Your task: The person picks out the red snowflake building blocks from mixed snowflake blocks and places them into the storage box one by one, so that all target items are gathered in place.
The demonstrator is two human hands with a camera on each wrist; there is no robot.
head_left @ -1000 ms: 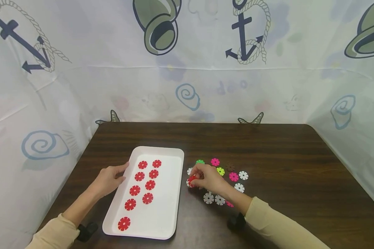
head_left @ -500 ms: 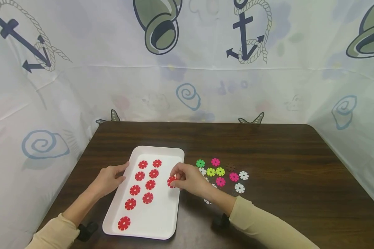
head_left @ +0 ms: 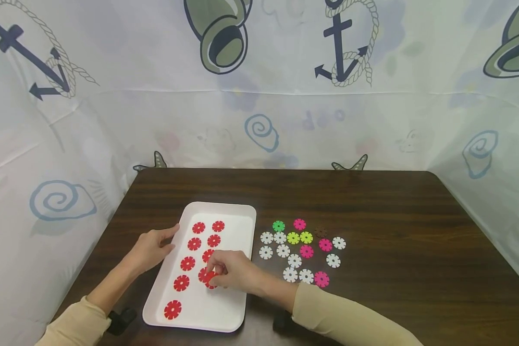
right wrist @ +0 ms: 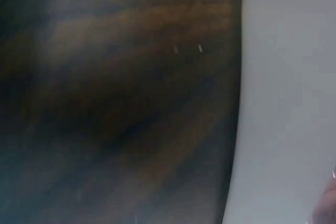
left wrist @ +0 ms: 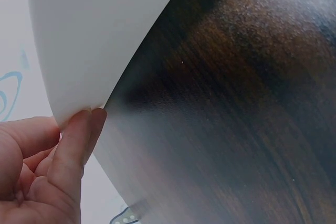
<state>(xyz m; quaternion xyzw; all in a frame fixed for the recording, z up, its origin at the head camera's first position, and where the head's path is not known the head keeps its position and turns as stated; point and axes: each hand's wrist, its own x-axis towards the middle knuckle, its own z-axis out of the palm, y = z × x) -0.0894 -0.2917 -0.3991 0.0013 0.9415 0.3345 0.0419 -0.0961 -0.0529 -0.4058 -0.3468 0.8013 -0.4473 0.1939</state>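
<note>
My left hand (head_left: 153, 247) holds the white tray (head_left: 225, 312) at its left rim. In the left wrist view its thumb and fingers (left wrist: 73, 140) meet at the tray's edge. Over the tray, my right hand (head_left: 238, 273) pinches a red interlocking disc (head_left: 211, 280) between thumb and fingers. That disc overlaps another red disc (head_left: 203, 275) from above; whether they touch I cannot tell. Several more red discs (head_left: 181, 283) lie in two columns in the tray. In the right wrist view only a blurred bit of the hand (right wrist: 325, 205) shows at the corner.
Right of the tray, loose discs lie on the dark wooden table (head_left: 385, 216): several white ones (head_left: 290, 275), pink ones (head_left: 322, 279), two yellow (head_left: 293, 238), one green (head_left: 278, 226) and a brown one (head_left: 320, 232). A patterned white cloth (head_left: 285, 129) hangs behind the table.
My right hand has carried the red disc from beside the loose discs leftward over the tray's right rim and down beside the second column. My left hand has stayed at the rim.
</note>
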